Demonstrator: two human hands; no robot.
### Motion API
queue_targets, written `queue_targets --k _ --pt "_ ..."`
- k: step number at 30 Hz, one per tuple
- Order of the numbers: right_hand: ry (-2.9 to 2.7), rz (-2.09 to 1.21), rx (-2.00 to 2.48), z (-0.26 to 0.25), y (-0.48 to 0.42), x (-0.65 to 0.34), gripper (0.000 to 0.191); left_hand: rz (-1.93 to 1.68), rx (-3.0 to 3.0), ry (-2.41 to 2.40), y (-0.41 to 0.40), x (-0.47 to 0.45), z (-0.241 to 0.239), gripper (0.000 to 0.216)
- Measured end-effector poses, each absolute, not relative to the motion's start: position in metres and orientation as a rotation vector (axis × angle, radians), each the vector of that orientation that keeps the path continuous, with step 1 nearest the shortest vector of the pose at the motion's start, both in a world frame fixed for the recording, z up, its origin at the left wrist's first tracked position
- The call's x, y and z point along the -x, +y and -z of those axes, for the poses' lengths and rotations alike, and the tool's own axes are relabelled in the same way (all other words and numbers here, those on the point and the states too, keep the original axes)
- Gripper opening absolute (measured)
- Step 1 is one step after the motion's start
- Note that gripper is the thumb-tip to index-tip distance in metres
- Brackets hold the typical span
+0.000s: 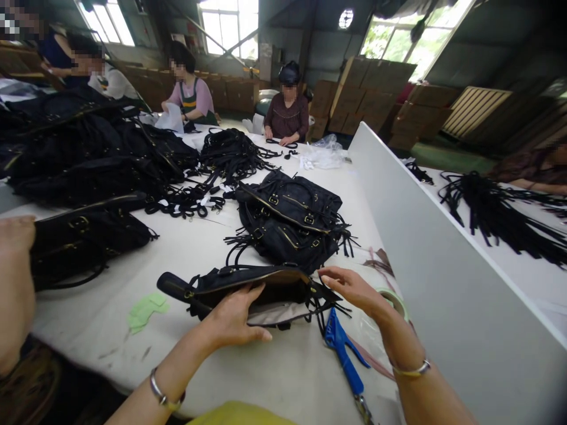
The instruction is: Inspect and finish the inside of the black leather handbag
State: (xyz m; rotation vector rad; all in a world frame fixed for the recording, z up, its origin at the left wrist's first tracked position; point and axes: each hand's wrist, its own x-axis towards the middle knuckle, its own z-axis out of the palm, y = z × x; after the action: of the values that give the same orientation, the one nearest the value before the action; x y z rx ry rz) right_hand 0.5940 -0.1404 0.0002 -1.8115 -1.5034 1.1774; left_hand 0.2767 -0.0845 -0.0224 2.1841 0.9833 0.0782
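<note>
A black handbag (212,280) lies on the table in front of me, its long zip undone and a pale lining showing inside. My left hand (237,313) is at the mouth of the bag, fingers reaching over the opening and thumb stretched out apart from them. At the bag's right end, my right hand (349,286) has its fingertips closed on the dark corner by the zip; the fingertips are partly hidden. Just below that corner lies a blue plier-like tool (343,348), touched by neither hand.
More black handbags (292,206) are stacked behind, and a large heap (88,141) fills the left. Black straps (234,153) lie mid-table. A green paper scrap (146,311) is nearby. A grey partition (434,254) borders the right. Another person's arm (15,283) reaches in at left.
</note>
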Motion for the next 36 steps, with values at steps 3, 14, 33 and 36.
queue_targets --k 3,14,33,36 --pt "-1.474 -1.313 1.808 0.012 -0.162 -0.603 0.049 -0.107 -2.193 0.980 -0.084 -0.277 0.023 0.102" --pt "-1.095 -1.470 1.530 -0.021 -0.190 -0.594 0.051 -0.354 -2.410 1.150 -0.074 -0.281 0.024 0.057" --pt "-0.947 -1.141 1.196 -0.036 -0.128 -0.531 0.048 -1.019 -2.249 0.952 -0.089 -0.353 -0.046 0.023" --pt "-1.036 -1.086 1.223 -0.036 -0.125 -0.530 0.047 -1.013 -2.255 1.024 -0.085 -0.372 -0.052 0.031"
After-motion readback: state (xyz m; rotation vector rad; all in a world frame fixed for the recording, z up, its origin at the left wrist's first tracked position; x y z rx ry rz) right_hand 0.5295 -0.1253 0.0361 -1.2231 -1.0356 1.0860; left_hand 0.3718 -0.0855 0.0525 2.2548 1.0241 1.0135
